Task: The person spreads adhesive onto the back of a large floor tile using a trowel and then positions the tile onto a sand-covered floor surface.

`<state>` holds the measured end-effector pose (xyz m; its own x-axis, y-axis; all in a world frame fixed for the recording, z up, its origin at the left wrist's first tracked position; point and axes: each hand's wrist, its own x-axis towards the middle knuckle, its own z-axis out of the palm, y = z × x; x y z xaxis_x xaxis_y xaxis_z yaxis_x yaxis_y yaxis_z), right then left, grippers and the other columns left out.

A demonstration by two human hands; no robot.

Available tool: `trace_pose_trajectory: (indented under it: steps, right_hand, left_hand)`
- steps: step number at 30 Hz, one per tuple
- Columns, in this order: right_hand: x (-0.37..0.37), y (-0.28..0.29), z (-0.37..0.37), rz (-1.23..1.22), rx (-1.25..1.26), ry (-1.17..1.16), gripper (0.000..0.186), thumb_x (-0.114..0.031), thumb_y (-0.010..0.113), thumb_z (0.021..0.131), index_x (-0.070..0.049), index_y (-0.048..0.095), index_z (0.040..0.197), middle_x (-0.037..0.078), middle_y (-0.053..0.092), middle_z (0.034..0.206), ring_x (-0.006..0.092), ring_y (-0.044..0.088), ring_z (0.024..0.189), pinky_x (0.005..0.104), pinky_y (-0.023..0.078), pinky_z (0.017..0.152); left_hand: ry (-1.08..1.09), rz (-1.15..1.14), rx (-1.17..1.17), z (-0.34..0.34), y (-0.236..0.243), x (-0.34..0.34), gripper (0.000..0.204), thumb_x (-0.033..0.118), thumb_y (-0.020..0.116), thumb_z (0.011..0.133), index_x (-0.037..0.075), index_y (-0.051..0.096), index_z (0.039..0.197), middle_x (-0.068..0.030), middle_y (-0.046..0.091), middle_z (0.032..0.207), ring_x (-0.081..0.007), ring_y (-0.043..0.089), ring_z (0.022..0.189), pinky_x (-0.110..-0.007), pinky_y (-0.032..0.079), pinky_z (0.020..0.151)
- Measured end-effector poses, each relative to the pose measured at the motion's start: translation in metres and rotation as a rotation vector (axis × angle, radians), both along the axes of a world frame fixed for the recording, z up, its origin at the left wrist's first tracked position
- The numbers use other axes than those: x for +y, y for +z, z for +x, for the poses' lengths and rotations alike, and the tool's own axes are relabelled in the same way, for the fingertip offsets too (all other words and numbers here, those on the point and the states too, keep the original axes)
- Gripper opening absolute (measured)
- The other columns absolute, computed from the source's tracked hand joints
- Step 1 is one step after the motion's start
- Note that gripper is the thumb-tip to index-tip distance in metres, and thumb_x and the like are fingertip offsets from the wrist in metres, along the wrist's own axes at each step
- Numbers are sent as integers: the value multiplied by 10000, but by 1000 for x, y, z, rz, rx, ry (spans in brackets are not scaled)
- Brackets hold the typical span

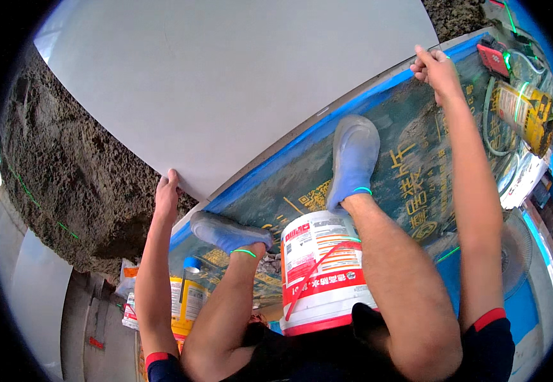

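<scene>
A large light grey tile (244, 70) lies over a bed of rough, dark mortar. My left hand (167, 194) is at the tile's near left edge, with a fingertip over the rim and the other fingers gripping beside it. By the tile's far right corner is my right hand (439, 73), its fingers curled together with one fingertip near the edge. Whatever lies between those fingers, if anything, is too small to make out.
Exposed mortar (79, 153) spreads at the left. A printed dark green floor sheet (391, 165) lies under my feet, edged by blue tape (276, 151). Between my legs stands a white and red bucket (324, 267). At right are a red laser device (493, 60) and a yellow container (522, 114).
</scene>
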<state>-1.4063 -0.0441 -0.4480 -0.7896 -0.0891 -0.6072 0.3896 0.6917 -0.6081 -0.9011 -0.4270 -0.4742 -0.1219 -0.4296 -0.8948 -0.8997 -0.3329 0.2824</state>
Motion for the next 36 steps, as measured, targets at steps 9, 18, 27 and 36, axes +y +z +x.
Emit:
trace_pose_trajectory:
  steps: [9, 18, 27, 36]
  right_hand:
    - [2, -5, 18, 29, -82, -2, 346, -358, 668, 869, -36, 544, 847, 45, 594, 782, 116, 605, 682, 234, 474, 605]
    - [-6, -9, 22, -55, -151, 92, 318, -338, 629, 906, -52, 517, 820, 42, 553, 735, 141, 568, 661, 256, 472, 599]
    - [-28, -5, 35, 9, -153, 227, 346, -380, 627, 908, -68, 495, 834, 46, 569, 739, 129, 579, 657, 238, 475, 573]
    - [4, -41, -92, 323, 352, 435, 451, -382, 658, 862, 5, 598, 1086, 54, 612, 824, 132, 558, 722, 280, 466, 633]
  left_hand:
    - [-65, -121, -97, 6, -10, 2, 467, 441, 531, 934, -2, 624, 1049, -56, 625, 821, -154, 531, 688, -332, 455, 648]
    - [-419, -251, -175, -20, 4, -4, 526, 469, 641, 832, -53, 676, 891, -241, 672, 901, -364, 657, 884, -436, 504, 785]
    - [-471, -277, -248, -3, 14, -2, 588, 538, 683, 774, -44, 692, 860, -250, 671, 874, -379, 662, 869, -442, 528, 780]
    - [-406, -147, -292, -15, 20, 2, 394, 414, 680, 804, 36, 704, 914, -162, 689, 903, -298, 663, 830, -425, 510, 737]
